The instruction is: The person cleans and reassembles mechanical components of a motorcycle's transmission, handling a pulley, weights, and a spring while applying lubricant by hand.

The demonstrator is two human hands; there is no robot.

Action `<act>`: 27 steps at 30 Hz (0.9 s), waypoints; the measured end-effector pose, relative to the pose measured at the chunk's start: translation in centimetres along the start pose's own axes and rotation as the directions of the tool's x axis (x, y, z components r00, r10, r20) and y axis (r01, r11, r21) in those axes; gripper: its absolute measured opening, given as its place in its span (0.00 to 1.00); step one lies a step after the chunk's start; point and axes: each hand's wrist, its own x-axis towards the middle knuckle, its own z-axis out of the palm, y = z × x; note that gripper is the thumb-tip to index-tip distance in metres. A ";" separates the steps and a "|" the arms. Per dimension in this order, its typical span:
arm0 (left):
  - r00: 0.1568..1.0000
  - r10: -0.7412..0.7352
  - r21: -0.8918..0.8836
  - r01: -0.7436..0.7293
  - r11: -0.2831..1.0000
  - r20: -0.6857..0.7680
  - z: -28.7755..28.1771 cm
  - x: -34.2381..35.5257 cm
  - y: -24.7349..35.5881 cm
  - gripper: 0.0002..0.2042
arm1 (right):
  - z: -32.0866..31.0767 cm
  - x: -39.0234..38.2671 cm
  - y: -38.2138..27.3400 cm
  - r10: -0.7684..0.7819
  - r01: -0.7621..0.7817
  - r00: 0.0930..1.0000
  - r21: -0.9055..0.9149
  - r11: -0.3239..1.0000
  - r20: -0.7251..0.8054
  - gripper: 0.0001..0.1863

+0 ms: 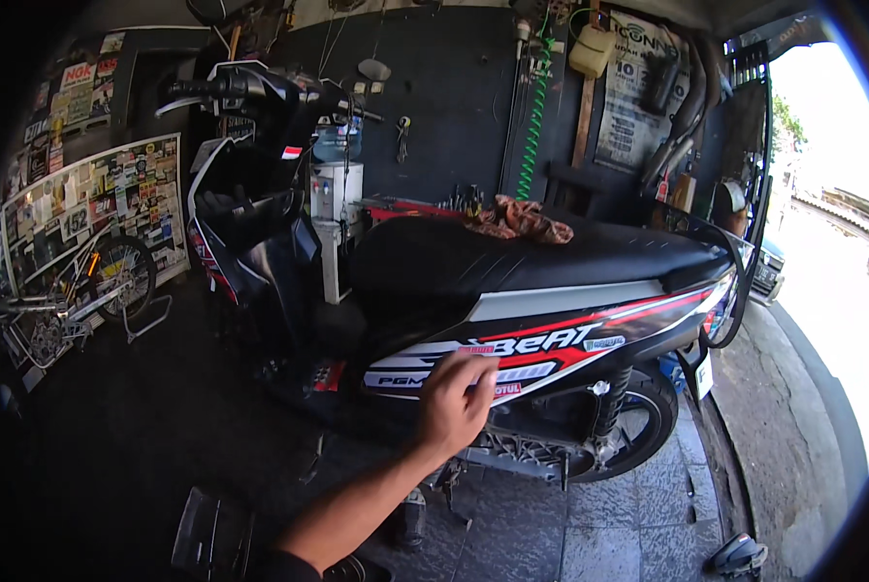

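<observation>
A bare left forearm (371,509) rises on a slant from the bottom of the view, angled away from the body toward the right, and ends in a left hand (457,400) in front of a scooter's side panel (551,339). The wrist is nearly straight and the fingers are bent inward rather than spread; whether they pinch anything or touch the panel, I cannot tell. The right hand is out of sight, its state unknown to me. The scooter (410,262) stands mid-workshop, handlebar to the left, rear wheel (662,427) to the right over pale floor tiles (599,548). A crumpled reddish-brown rag (520,220) (patterned, it seems) lies on the black seat, while a green coiled hose (534,126) hangs beyond.
</observation>
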 end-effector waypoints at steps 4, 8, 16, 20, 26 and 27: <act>0.971 0.166 0.393 -0.088 0.915 -0.171 7.7 16.1 -0.1 0.21 | 0.6 4.3 -1.1 -0.198 0.201 0.979 -0.091 0.975 0.041 0.28; 0.955 -0.227 0.716 0.021 0.697 0.193 7.9 23.8 -6.0 0.14 | 0.1 5.2 -3.1 -0.358 0.356 0.934 0.148 0.923 -0.011 0.27; 0.846 -0.527 -0.560 0.398 0.726 -0.083 1.2 31.2 -6.0 0.20 | -9.4 1.5 -11.4 -0.264 -0.274 0.909 0.940 0.203 0.322 0.19; 0.806 -0.592 -0.627 0.474 0.618 0.026 0.9 28.9 -5.3 0.20 | -8.2 3.2 -11.1 -0.325 -0.252 0.922 0.963 -0.093 0.210 0.20; 0.964 -0.132 0.430 0.022 0.903 0.229 2.8 21.4 -11.4 0.24 | -11.1 3.5 -12.4 -0.290 -0.183 0.949 0.965 -0.189 0.123 0.17; 0.966 -0.042 0.669 -0.146 0.729 0.256 3.8 18.1 -11.0 0.26 | -12.6 3.1 -13.1 -0.253 -0.185 0.960 0.953 -0.241 0.123 0.17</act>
